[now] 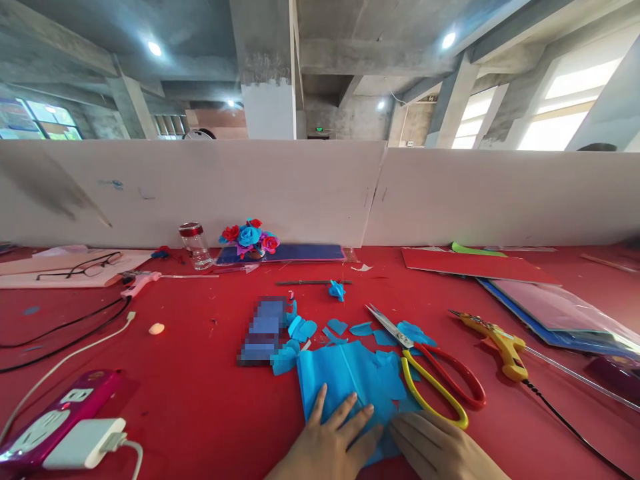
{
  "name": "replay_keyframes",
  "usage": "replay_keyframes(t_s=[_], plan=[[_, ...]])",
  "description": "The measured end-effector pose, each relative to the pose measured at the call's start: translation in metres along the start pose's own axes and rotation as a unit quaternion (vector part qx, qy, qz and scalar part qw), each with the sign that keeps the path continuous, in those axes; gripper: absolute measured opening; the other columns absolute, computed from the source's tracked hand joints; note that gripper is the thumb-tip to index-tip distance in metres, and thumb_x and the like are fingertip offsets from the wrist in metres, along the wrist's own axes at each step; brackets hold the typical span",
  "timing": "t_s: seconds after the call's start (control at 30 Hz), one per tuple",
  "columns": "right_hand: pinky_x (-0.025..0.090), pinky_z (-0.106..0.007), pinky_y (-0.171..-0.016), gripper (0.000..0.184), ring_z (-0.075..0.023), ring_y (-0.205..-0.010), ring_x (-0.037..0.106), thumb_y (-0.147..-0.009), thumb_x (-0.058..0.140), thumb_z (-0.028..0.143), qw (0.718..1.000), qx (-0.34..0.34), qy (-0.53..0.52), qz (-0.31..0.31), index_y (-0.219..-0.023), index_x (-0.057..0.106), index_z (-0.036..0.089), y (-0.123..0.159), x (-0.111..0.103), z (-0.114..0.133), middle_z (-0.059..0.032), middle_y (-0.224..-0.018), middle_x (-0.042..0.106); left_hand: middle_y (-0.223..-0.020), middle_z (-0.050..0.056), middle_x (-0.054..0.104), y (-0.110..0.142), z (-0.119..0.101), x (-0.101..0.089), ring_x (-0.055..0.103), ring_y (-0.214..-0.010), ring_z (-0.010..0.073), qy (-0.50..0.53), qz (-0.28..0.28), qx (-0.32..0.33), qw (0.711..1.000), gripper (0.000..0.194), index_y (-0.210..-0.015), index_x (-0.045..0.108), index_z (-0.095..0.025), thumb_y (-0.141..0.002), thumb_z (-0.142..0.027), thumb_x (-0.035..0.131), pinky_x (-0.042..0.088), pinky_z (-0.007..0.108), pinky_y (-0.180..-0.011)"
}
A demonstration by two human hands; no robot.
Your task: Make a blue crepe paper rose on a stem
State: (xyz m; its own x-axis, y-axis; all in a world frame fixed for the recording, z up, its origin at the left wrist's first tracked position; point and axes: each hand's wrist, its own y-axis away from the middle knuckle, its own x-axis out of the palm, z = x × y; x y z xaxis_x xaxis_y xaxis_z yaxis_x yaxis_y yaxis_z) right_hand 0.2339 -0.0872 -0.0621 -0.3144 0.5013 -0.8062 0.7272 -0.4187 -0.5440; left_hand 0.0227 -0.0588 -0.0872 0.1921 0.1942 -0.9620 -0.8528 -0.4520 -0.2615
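A sheet of blue crepe paper (330, 367) with a creased surface and a ragged right side lies on the red table. My left hand (335, 437) rests on its lower part, fingers spread. Against the paper's lower right edge, my right hand (435, 443) lies with its fingers stretched out side by side; its thumb is hidden. Scissors (407, 343) with one red and one yellow handle lie just beyond my right hand, blades apart. Cut blue petals (301, 329) are scattered past the sheet, some under the scissors. A small blue paper flower (337, 291) sits farther back.
A phone (265, 330) lies left of the paper. A yellow glue gun (495, 343) is at right, a pink one (140, 285) at left. Behind stand a glass jar (196, 247) and paper flowers (249, 236). A power strip (60, 417) occupies the front left; a white partition (300, 193) borders the table.
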Motion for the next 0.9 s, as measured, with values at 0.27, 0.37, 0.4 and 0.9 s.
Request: replay_keyframes(t_s=[0.27,0.37,0.4,0.9], plan=[[0.051,-0.025,-0.069,0.037,-0.0148,-0.069,0.063,-0.091,0.026,0.013,0.998,-0.022,-0.046,-0.025,-0.091,0.063,0.015,0.009,-0.005,-0.011,-0.0067,-0.073,0.070,-0.137,0.004,0.038,0.013,0.000,0.022,0.035,-0.122,0.0352,0.095,0.067,-0.051,0.992,0.052,-0.134,0.022,-0.036,-0.086,-0.052,0.028,0.034,0.058,-0.089],[0.052,-0.022,-0.071,0.026,-0.0147,-0.076,0.064,-0.088,0.038,0.019,0.994,0.040,-0.098,0.030,-0.093,0.063,0.020,0.020,-0.010,-0.024,-0.0051,-0.080,0.070,-0.134,0.001,0.042,0.005,0.002,0.005,0.037,-0.119,0.0338,0.141,0.091,-0.079,0.983,0.041,-0.125,0.039,-0.042,-0.086,-0.050,0.028,0.032,0.059,-0.088],[0.052,-0.023,-0.073,0.022,-0.0161,-0.082,0.064,-0.085,0.043,0.021,0.991,0.078,-0.099,0.051,-0.095,0.062,0.022,0.026,-0.011,-0.031,-0.0053,-0.087,0.069,-0.131,0.001,0.045,0.000,0.005,-0.003,0.041,-0.116,0.0325,0.153,0.094,-0.090,0.980,0.037,-0.120,0.044,-0.042,-0.086,-0.048,0.032,0.033,0.058,-0.088],[0.047,-0.033,-0.064,0.024,-0.0249,-0.074,0.063,-0.079,0.039,0.030,0.863,0.460,-0.079,0.192,-0.085,0.058,0.016,0.036,0.022,-0.089,-0.0127,-0.082,0.066,-0.099,0.005,0.056,-0.066,0.034,-0.034,0.053,-0.095,0.0216,0.281,0.169,0.061,0.943,0.044,-0.110,0.055,-0.025,-0.076,-0.052,0.049,0.043,0.029,-0.077]])
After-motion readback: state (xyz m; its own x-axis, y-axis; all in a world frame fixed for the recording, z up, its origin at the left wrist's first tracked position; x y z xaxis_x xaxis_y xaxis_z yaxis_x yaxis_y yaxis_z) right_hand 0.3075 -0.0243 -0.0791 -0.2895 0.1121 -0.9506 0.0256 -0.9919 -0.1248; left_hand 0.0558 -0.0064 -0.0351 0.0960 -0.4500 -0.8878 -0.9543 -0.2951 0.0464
